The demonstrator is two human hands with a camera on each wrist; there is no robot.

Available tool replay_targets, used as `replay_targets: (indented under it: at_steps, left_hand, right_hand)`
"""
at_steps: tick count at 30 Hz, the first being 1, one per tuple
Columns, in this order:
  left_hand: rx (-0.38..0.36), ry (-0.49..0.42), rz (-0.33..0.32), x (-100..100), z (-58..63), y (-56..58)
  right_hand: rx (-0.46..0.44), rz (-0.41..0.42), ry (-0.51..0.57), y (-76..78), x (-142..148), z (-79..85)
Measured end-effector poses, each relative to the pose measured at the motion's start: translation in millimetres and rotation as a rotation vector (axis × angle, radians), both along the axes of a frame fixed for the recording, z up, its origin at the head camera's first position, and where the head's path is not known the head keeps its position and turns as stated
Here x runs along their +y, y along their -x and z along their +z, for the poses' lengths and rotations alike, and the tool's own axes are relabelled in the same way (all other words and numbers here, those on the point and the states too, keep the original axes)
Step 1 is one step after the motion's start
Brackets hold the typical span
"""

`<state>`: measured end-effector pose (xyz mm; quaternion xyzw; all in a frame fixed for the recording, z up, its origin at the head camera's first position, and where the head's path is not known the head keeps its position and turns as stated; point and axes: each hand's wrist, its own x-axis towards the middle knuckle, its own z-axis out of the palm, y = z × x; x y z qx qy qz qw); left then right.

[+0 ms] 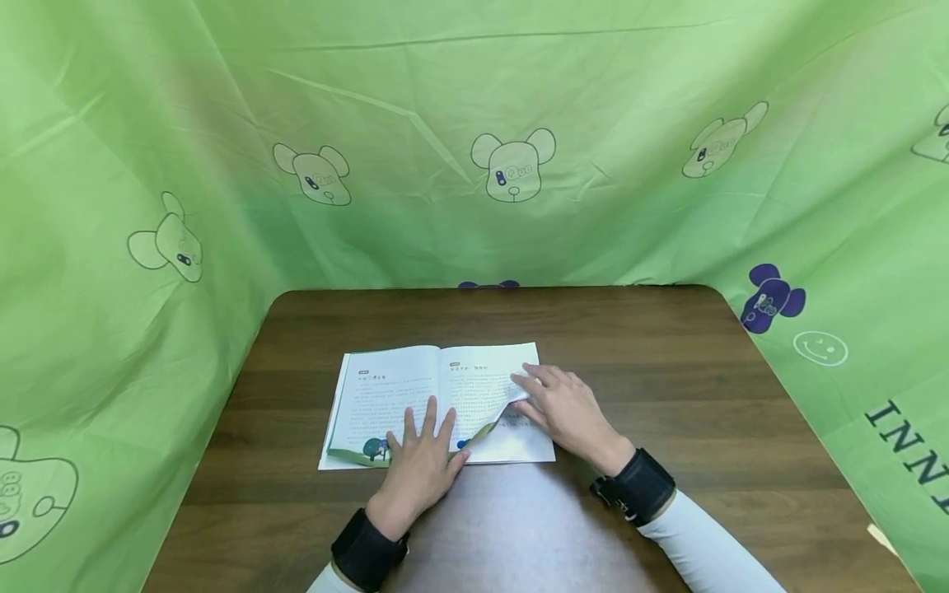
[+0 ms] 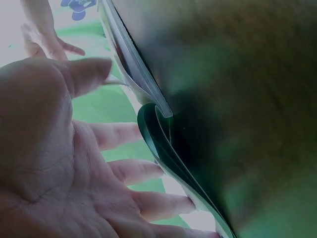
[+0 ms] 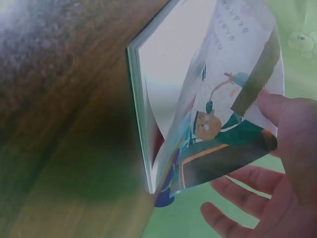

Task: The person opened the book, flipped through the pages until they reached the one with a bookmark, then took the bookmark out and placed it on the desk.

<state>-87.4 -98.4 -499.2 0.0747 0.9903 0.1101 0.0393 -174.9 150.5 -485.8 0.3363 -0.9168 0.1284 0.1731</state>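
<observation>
An open book (image 1: 385, 403) with printed text lies on the wooden table. My left hand (image 1: 418, 465), its fingers spread, rests on the lower part of the book near the spine. In the left wrist view, the fingers (image 2: 129, 171) extend over the book's curved lower edge. At the right side, my right hand (image 1: 571, 408) pinches a page (image 1: 482, 383), whose lower right corner is lifted and bent. The right wrist view shows the thumb (image 3: 272, 109) against the illustrated underside of the page (image 3: 218, 131), with other fingers behind it.
The brown wooden table (image 1: 630, 346) extends around the book on all sides. A green cloth (image 1: 415, 99) printed with bear heads hangs behind and beside the table. Black bands (image 1: 641, 486) circle both wrists.
</observation>
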Motion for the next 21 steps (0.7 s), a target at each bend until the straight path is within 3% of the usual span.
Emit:
replay_targets:
  at_steps: [12,21]
  left_hand:
    - [0.064,-0.007,0.010,0,-1.9,0.5]
    - [0.062,-0.062,0.037,-2,-1.2,2.8]
  right_hand:
    - [-0.023,-0.092,0.031,4.9,7,-0.2]
    - [-0.092,-0.039,0.024,5.6,10,-6.8]
